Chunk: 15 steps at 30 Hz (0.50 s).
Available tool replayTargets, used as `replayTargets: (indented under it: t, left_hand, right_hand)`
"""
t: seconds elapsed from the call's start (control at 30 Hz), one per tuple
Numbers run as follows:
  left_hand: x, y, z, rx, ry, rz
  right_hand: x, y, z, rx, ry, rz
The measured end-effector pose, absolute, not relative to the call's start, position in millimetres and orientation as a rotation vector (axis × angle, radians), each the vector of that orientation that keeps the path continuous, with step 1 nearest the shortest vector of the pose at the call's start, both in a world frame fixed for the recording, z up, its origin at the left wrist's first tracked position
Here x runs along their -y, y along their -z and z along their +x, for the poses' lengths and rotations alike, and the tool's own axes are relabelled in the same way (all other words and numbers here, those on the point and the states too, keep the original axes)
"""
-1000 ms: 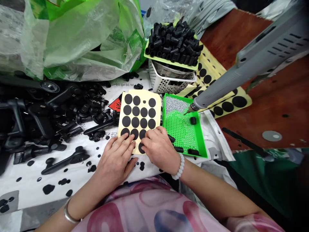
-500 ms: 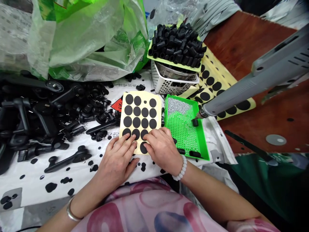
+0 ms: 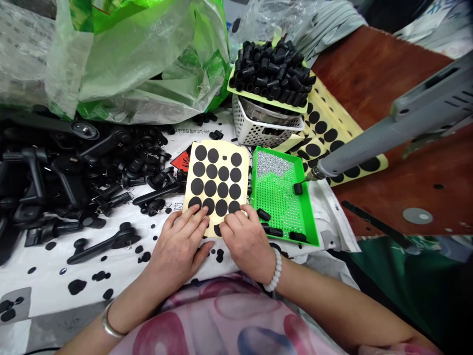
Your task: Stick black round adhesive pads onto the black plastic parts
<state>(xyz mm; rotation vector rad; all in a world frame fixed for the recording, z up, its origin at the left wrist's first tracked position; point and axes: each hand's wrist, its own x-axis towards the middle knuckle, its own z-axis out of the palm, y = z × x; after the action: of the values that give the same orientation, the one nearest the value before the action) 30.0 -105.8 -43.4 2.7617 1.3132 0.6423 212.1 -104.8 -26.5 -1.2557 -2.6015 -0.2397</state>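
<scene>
A pale yellow sheet (image 3: 219, 146) bearing rows of black round stickers (image 3: 222, 190) lies flat in front of me. My left hand (image 3: 181, 242) rests on its lower left part, fingers stretched out, the tips over the bottom stickers. At the lower right edge of the sheet, my right hand (image 3: 248, 242) has its fingers curled together at a black round sticker (image 3: 217, 230), which they partly cover. The thumb tip is hidden. Just right of the sheet is a green tray (image 3: 314, 227) holding small silver pieces and a few black tubes.
A pile of black handle-like parts (image 3: 70, 182) covers the left. Behind the tray, a white basket (image 3: 251, 129) supports a heap of short black tubes (image 3: 273, 71). A grey powered screwdriver (image 3: 354, 143) reaches in from the right. A green-and-clear plastic bag (image 3: 148, 64) stands behind.
My right hand has shifted slightly down, its fingers curling in and covering more of the lowest sticker while uncovering one above. My left hand stays in place.
</scene>
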Motion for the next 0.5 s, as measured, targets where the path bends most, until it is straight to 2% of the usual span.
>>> replayTargets:
  t: [0.2, 0.5]
  left_hand:
    - [106, 43, 31, -1.321, -0.647, 2.727]
    - [114, 35, 28, -1.266, -0.693, 2.541]
  right_hand:
    - [120, 30, 221, 2.572, 0.148, -1.246]
    - [124, 6, 248, 2.137, -0.277, -1.047]
